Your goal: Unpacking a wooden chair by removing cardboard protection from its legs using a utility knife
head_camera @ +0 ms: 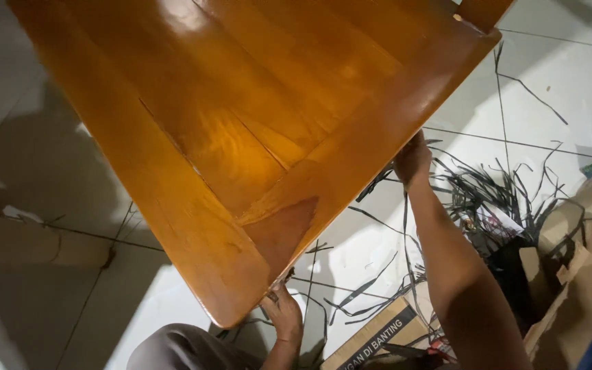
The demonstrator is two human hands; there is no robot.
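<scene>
Right now I look down on a glossy orange-brown wooden tabletop filling most of my view above a white tiled floor. My left hand sits at its near corner, fingers curled under the edge, gripping it. My right hand clasps the right edge farther up, fingers hidden beneath the wood. Black plastic strips lie scattered on the tiles beside my right arm, next to torn cardboard boxes.

Single head-worn view looks steeply down, close over the wooden tabletop and floor
</scene>
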